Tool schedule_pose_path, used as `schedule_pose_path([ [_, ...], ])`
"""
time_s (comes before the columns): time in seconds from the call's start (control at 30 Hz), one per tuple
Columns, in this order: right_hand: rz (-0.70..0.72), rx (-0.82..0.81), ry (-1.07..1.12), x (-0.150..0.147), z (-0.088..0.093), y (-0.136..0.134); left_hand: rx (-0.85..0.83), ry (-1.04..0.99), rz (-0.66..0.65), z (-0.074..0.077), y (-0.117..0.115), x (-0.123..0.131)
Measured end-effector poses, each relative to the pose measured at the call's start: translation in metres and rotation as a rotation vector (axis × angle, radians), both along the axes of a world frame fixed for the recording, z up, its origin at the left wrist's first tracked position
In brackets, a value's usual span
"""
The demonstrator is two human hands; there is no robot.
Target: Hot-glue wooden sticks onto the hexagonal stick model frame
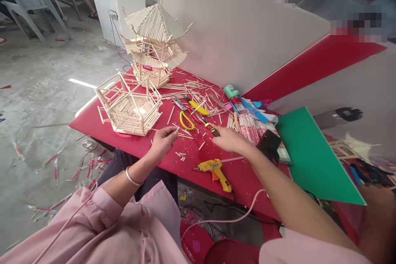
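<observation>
My left hand is closed in a pinch over the front of the red table, with the pale tip of what looks like a short wooden stick at its fingertips. To its right, my right hand has its fingers closed on the yellow-and-black handle of a hand tool whose kind I cannot make out. Scissors with yellow grips and a yellow utility knife lie just beyond. Left of them stands an open six-sided stick frame. Cut stick bits lie between my hands.
A stick pagoda stands at the back against the wall. A yellow glue gun lies near the front edge. Loose sticks, wrapped stick packs and a green board spread rightward. Another person's arm shows at right.
</observation>
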State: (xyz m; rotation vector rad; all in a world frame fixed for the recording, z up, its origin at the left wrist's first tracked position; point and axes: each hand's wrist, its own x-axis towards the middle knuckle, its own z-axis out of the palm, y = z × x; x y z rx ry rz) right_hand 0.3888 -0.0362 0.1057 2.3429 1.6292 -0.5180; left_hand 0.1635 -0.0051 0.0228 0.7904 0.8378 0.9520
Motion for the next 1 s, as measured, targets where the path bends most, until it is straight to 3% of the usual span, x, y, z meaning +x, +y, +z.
schedule_pose_path([
  [0.1,0.029,-0.088,0.027,0.000,-0.007,0.021,-0.027,-0.050,-0.012,0.001,-0.005,-0.009],
  [0.23,-0.023,-0.087,-0.030,-0.001,-0.013,0.029,-0.105,-0.142,-0.052,0.006,-0.011,-0.024],
  [0.43,-0.096,0.056,-0.083,-0.011,-0.035,0.039,-0.069,-0.151,-0.026,0.010,-0.019,-0.037],
  [0.53,-0.057,0.166,-0.108,-0.023,-0.042,0.046,-0.045,-0.127,0.025,0.012,-0.023,-0.048],
  [0.6,0.006,0.298,-0.125,-0.028,-0.038,0.041,-0.053,-0.135,0.002,0.014,-0.026,-0.059],
  [0.7,0.089,0.456,-0.113,-0.028,-0.024,0.007,-0.063,-0.176,-0.028,0.015,-0.030,-0.075],
  [0.8,-0.025,0.318,-0.078,-0.021,-0.021,-0.054,-0.091,-0.219,0.000,0.012,-0.034,-0.089],
  [0.9,-0.156,0.096,-0.047,-0.013,-0.040,-0.114,-0.105,-0.225,0.000,0.005,-0.037,-0.100],
  [1.0,-0.223,-0.013,-0.139,-0.012,-0.067,-0.144,-0.126,-0.234,0.017,-0.004,-0.040,-0.110],
])
